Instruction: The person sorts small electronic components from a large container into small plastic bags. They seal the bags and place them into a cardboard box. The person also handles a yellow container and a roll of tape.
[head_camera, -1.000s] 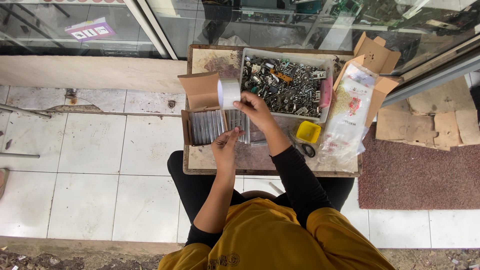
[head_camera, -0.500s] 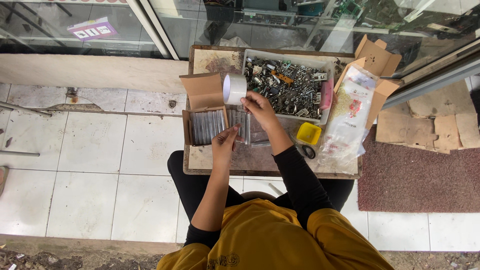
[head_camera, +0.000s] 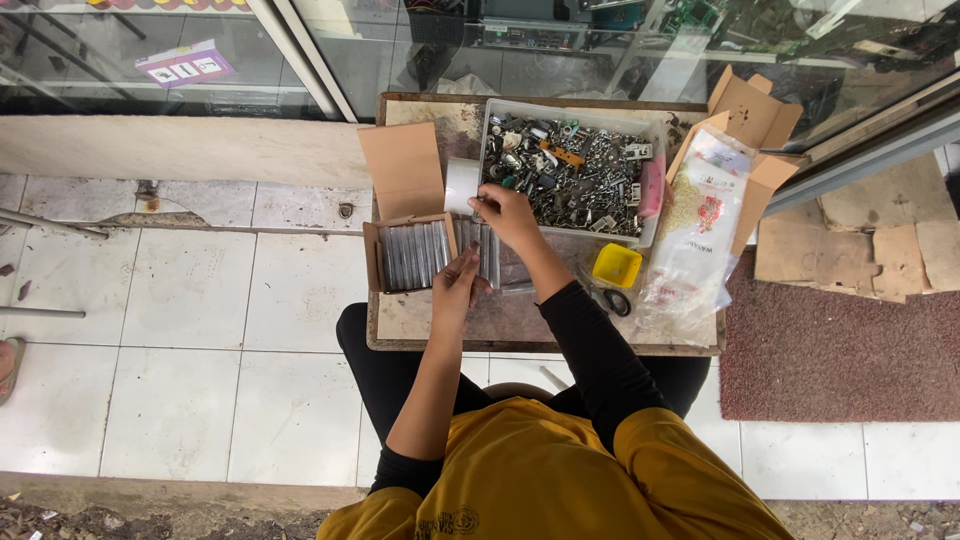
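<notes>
Right hand (head_camera: 505, 212) drawn back from tape roll (head_camera: 461, 185), grip pinching something small, left hand (head_camera: 455, 285) unmoved, grip clamped on clear strips (head_camera: 482, 250)

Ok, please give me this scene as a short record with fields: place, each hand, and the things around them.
Place: small wooden table on a tiled floor, in front of glass doors
Left hand: beside an open cardboard box of clear tubes; whether it grips anything cannot be told
Right hand: at the near edge of a grey tray full of small metal parts
Nearby: white roll, yellow dish, clear plastic bag
</notes>
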